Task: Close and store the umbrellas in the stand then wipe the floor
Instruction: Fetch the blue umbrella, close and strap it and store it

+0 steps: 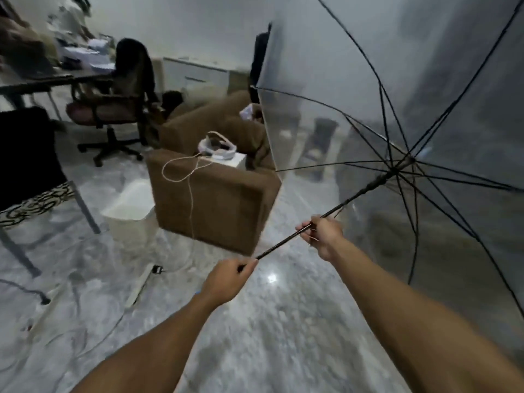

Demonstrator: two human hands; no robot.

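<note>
An open umbrella (326,123) with a see-through canopy and black ribs fills the right half of the view, tilted away to the right. Its thin black shaft (283,245) runs down-left from the hub. My left hand (229,279) is closed around the lower end of the shaft, hiding the handle. My right hand (323,236) grips the shaft higher up, below the runner. A white bin-like container (130,214) stands on the floor beside the brown sofa; I cannot tell whether it is the stand.
A brown sofa (215,205) with a white box and cable on its arm stands ahead. An office chair (113,109) and a desk are at the back left, a patterned chair (31,177) at the left. Cables and a power strip (139,287) lie on the glossy marble floor.
</note>
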